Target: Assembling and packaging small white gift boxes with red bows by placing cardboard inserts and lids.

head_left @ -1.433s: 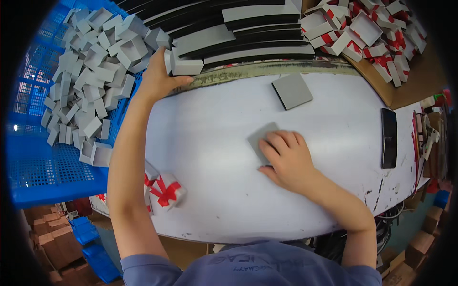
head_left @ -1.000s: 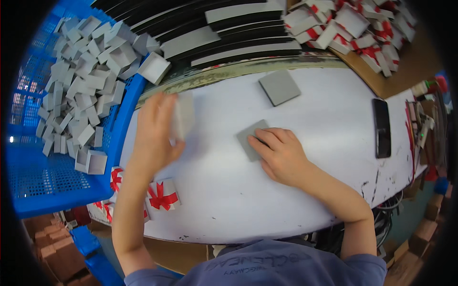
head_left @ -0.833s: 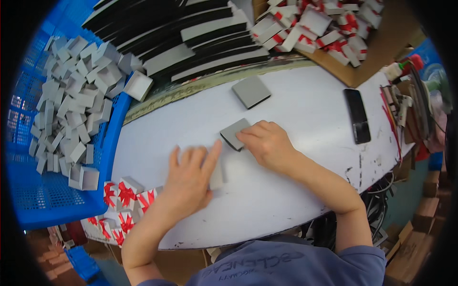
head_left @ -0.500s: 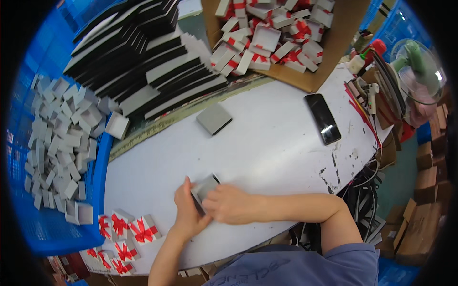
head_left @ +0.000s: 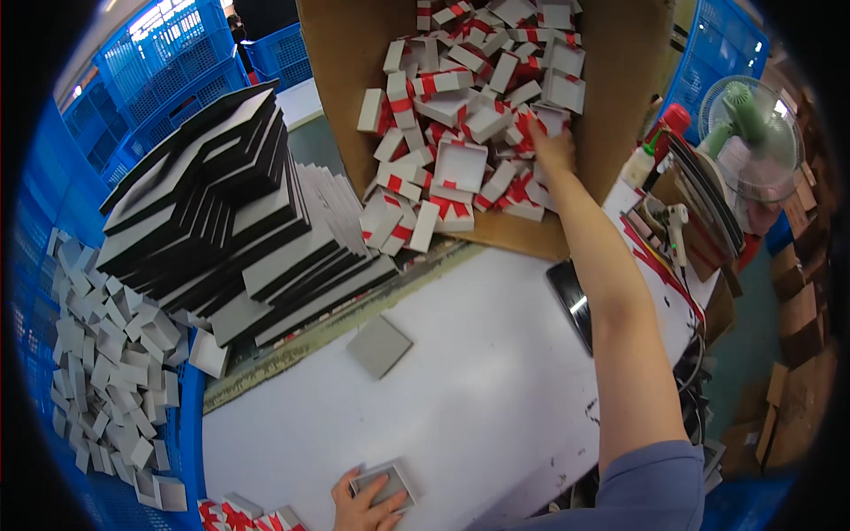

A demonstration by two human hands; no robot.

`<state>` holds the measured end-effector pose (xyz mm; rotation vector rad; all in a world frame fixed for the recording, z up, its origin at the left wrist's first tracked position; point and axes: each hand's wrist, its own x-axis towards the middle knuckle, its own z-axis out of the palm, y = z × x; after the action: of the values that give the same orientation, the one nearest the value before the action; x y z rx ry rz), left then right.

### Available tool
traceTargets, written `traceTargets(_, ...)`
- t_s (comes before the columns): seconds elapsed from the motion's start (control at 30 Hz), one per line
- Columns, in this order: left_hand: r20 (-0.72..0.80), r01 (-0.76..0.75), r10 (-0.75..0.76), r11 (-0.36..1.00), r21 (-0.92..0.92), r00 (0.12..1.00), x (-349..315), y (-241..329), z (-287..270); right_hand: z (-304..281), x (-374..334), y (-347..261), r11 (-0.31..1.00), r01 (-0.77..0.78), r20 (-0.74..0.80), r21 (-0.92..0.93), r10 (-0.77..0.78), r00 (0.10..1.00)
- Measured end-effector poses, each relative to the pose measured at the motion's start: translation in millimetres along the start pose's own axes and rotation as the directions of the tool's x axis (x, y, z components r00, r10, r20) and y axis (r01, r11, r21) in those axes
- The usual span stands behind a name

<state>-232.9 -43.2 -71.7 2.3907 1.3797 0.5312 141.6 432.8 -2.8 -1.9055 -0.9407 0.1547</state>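
My left hand [head_left: 367, 503] rests at the table's near edge, its fingers reaching into a small grey open box [head_left: 396, 482] and holding it. My right arm stretches far forward, and my right hand [head_left: 554, 149] is down in a cardboard carton [head_left: 341, 80]. It touches a white box lid with red ribbon [head_left: 551, 118] among many similar ones; its grip is partly hidden. A flat grey square piece [head_left: 380, 346] lies alone on the white table [head_left: 478, 354].
Stacked grey-and-black boards [head_left: 212, 212] stand left of the carton. A blue crate [head_left: 190, 425] holds many grey boxes [head_left: 115, 372]. Ribboned boxes [head_left: 243, 513] sit at the near left. A phone [head_left: 571, 301] lies beside my right arm; a glue bottle [head_left: 639, 164] and fan [head_left: 748, 115] are beyond.
My right hand has left the grey box and reached forward into the carton. My left hand still has the box, now showing its open inside. The view has tilted up.
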Motion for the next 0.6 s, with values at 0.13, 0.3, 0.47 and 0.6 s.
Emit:
traceTargets(0.13,-0.028,0.030,-0.031,0.999,-0.025,0.999,-6,-2,2,0,46,20,0.989,0.057,0.259,-0.137,-0.020,0.966)
traceTargets(0.3,-0.095,0.050,-0.059,0.994,-0.099,0.994,-6,-4,5,10,83,44,0.988,0.116,0.588,0.097,-0.151,0.795)
traceTargets(0.47,-0.127,0.061,-0.068,0.996,-0.060,0.990,-4,-3,3,-3,15,-3,0.891,0.411,0.810,-0.192,-0.092,0.579)
traceTargets(0.6,-0.139,0.057,-0.065,0.997,-0.059,0.988,1,-2,9,-12,5,8,0.797,0.577,0.727,-0.178,-0.289,0.623)
